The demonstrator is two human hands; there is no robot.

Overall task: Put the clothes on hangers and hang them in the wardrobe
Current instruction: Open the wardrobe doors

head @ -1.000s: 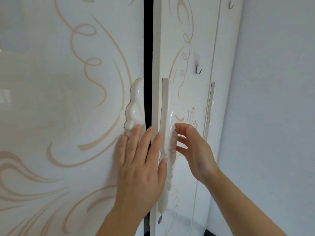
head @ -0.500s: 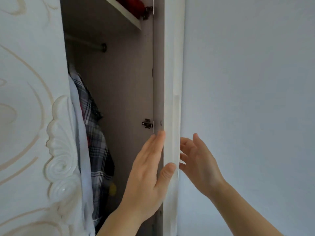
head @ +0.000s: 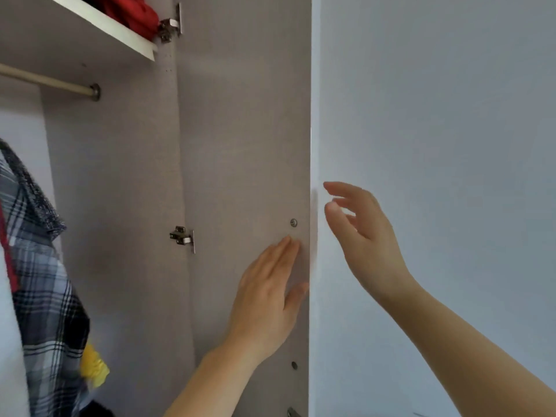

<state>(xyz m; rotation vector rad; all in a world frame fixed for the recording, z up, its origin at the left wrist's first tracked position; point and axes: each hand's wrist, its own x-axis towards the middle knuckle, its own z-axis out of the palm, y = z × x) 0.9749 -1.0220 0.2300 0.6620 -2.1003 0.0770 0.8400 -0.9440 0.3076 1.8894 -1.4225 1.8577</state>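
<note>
The wardrobe stands open. Its right door is swung wide, with the grey inner face toward me. My left hand lies flat against that inner face near the door's free edge, fingers straight. My right hand hovers just past the door edge, fingers loosely spread, holding nothing. Inside at the left hangs a plaid shirt with a dark grey collar. A hanging rail runs under a white shelf.
Red cloth lies on the shelf. Something yellow shows beside the plaid shirt low down. Metal hinges sit on the wardrobe side panel. A plain pale wall fills the right side, close behind the door.
The right door has swung from nearly shut to wide open. My left hand followed, from the handles to the door's inner face. My right hand let go of the handle.
</note>
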